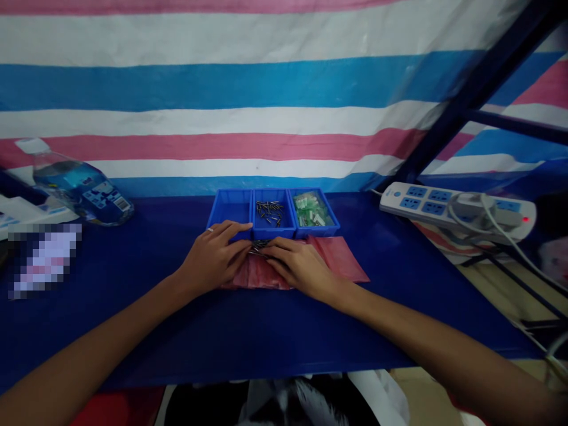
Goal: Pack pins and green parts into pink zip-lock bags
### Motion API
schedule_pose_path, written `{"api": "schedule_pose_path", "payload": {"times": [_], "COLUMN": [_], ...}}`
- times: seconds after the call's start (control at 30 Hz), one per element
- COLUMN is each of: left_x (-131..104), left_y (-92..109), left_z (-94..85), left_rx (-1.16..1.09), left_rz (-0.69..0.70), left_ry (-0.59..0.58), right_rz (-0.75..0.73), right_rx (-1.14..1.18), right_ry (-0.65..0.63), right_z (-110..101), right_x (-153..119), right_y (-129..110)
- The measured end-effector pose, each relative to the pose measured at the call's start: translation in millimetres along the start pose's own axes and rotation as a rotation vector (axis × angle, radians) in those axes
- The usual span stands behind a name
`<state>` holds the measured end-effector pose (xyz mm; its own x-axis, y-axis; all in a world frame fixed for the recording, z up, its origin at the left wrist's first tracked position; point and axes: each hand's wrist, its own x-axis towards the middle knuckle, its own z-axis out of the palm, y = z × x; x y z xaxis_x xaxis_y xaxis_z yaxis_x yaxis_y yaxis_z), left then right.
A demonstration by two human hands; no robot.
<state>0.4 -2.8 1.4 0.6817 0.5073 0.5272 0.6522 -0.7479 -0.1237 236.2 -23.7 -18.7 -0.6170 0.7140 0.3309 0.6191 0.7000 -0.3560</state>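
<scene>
A small pile of dark, thin metal screws [260, 247] lies on red plastic bags [261, 275] just in front of three blue bins. From the left, my left hand [219, 253] has its thumb and a finger pinched at the pile, with its index finger resting by the left bin's front edge. My right hand [304, 263] bends its fingers onto the pile's other side and partly covers the bags. Loose screws [270, 212] also lie in the middle bin [290, 222]. The left bin [231, 204] shows a bare inside. Pale parts in green clear bags [310, 208] fill the right bin [336, 223].
A bottle of blue liquid [89, 189] leans at the far left, near a blurred patch. To the right, a white power strip [457, 207] with plugged cables lies along the edge of the blue table [266, 337]. A striped sheet [266, 83] hangs behind.
</scene>
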Motion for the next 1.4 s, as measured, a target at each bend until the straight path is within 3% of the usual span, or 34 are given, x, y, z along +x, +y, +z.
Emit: {"api": "schedule_pose_path", "payload": {"times": [0.17,0.37,0.57,0.7,1.1,1.4], "left_x": [0,0,0,1,0,-1], "left_y": [0,0,0,1,1,0], "left_z": [-0.1,1.1,1.0,0.7,0.5,-0.3], "left_rx": [0.002,-0.003,0.011,0.013,0.011,0.011], "left_rz": [0.000,0.001,0.007,0.004,0.008,0.009], "left_ry": [-0.007,-0.005,0.005,0.000,0.007,0.013], "right_rz": [0.011,0.077,0.284,0.402,0.455,0.423], "right_rx": [0.016,0.198,0.615,0.867,1.076,1.041], "right_ry": [0.035,0.183,0.169,0.236,0.164,0.184], "right_z": [3,-15,-24,-27,-25,-30], "right_x": [0,1,0,1,-1,-2], "right_y": [3,-4,-2,-3,2,-7]}}
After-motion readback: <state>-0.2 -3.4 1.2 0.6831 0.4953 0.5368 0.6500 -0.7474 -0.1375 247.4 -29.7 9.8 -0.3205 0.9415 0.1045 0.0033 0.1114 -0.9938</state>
